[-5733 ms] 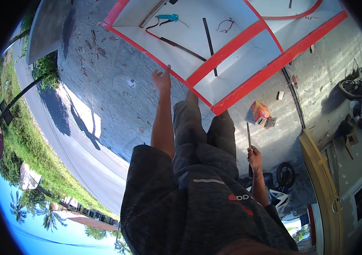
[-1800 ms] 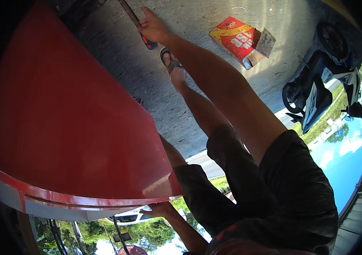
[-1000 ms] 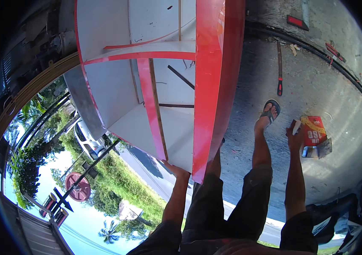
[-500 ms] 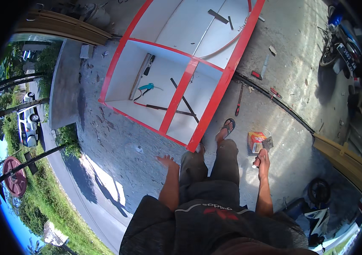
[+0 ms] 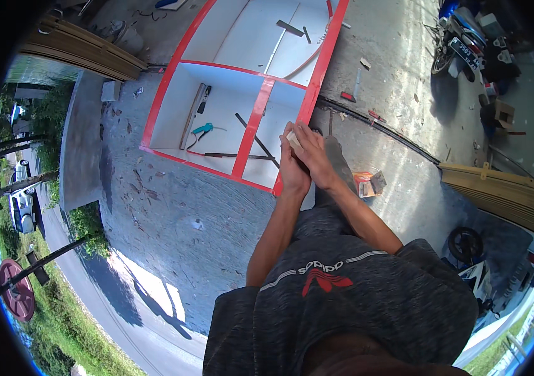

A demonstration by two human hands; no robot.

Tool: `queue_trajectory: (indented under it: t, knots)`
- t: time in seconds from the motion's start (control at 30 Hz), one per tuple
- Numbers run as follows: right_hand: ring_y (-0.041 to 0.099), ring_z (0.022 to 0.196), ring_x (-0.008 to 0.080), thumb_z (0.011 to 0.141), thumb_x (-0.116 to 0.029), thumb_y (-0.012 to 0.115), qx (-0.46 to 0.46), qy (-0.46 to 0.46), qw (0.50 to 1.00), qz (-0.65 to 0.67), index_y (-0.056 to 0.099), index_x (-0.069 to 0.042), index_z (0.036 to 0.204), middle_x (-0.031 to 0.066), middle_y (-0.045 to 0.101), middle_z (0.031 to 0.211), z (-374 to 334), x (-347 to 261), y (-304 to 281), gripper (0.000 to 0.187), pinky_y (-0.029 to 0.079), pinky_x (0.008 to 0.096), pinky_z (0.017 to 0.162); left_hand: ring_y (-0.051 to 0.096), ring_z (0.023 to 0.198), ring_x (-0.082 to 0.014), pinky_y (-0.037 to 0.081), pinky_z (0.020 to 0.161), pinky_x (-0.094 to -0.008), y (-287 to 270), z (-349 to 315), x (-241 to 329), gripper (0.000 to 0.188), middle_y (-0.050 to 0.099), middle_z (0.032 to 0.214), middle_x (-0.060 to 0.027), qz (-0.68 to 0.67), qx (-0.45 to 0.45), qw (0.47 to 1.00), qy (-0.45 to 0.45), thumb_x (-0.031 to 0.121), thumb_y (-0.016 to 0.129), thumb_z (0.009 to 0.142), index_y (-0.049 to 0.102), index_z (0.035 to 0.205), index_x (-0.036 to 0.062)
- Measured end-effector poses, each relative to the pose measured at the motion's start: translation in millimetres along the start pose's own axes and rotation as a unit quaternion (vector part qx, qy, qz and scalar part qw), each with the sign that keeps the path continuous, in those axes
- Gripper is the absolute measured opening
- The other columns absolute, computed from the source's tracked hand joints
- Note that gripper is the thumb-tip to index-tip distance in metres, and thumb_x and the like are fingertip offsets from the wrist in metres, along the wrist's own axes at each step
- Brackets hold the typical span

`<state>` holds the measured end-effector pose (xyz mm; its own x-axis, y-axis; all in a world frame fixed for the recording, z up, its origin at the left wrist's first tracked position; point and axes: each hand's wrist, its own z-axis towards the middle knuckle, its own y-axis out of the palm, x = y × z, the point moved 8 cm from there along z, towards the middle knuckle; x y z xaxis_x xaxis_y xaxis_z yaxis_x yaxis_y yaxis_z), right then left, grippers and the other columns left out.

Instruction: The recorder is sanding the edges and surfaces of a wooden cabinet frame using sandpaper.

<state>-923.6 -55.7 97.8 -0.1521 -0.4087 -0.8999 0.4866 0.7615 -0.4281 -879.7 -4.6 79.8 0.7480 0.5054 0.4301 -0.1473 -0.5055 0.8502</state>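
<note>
My right hand (image 5: 314, 152) and my left hand (image 5: 292, 174) are pressed together in front of me, fingers bent. A small pale object (image 5: 294, 140) shows between them; its kind is mostly hidden. They are over the near right corner of a white cabinet frame with red edges (image 5: 258, 105), which lies on the ground. Inside the cabinet are a teal pistol-shaped tool (image 5: 203, 129) and dark flat strips (image 5: 255, 139). Right of my legs, an orange and yellow box (image 5: 364, 186) stands with its flap raised.
A red-and-grey scraper-like tool (image 5: 349, 95) and a small red tool (image 5: 376, 116) lie on the concrete near a floor track (image 5: 398, 136). A motorcycle (image 5: 461, 47) is parked at far right. Brown folding gates (image 5: 498, 197) stand at both sides.
My right hand has moved left and up from beside the box, where it held a small reddish object. My left hand, open before, has come right to meet it. The view has shifted.
</note>
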Motion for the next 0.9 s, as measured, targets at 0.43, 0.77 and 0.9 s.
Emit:
queue_trajectory:
  t: [0.43,0.77,0.9]
  knots:
    - [0.062,0.119,0.0206,0.098,-0.022,0.07,-0.256,0.273,0.919,0.125,0.047,-0.007,0.155,0.0164,0.065,0.131,178,146,-59,0.063,0.046,0.0325,0.105,0.04,0.145,-0.0239,0.029,0.121,-0.0378,-43,202,-54,0.072,0.043,0.158,-0.0128,0.167,0.15,0.973,-0.059,0.054,0.036,0.11,0.036,0.158,0.0011]
    - [0.065,0.099,0.0126,0.101,-0.03,0.068,-0.255,0.362,0.887,0.132,0.044,-0.007,0.156,0.0099,0.07,0.116,306,276,-38,0.064,0.052,0.028,0.09,0.064,0.11,-0.0236,0.05,0.095,-0.0369,-203,260,78,0.037,0.069,0.117,-0.0149,0.478,0.587,0.637,0.144,0.023,0.064,0.1,0.065,0.127,-0.0023]
    - [0.067,0.088,0.0156,0.101,-0.033,0.067,-0.26,0.253,0.932,0.014,0.053,-0.011,0.151,0.011,0.071,0.105,321,335,-1,0.056,0.053,0.0281,0.083,0.067,0.094,-0.0219,0.053,0.084,-0.0341,-207,292,76,0.032,0.073,0.101,-0.0124,0.508,0.578,0.626,0.129,0.022,0.064,0.099,0.07,0.118,-0.0029]
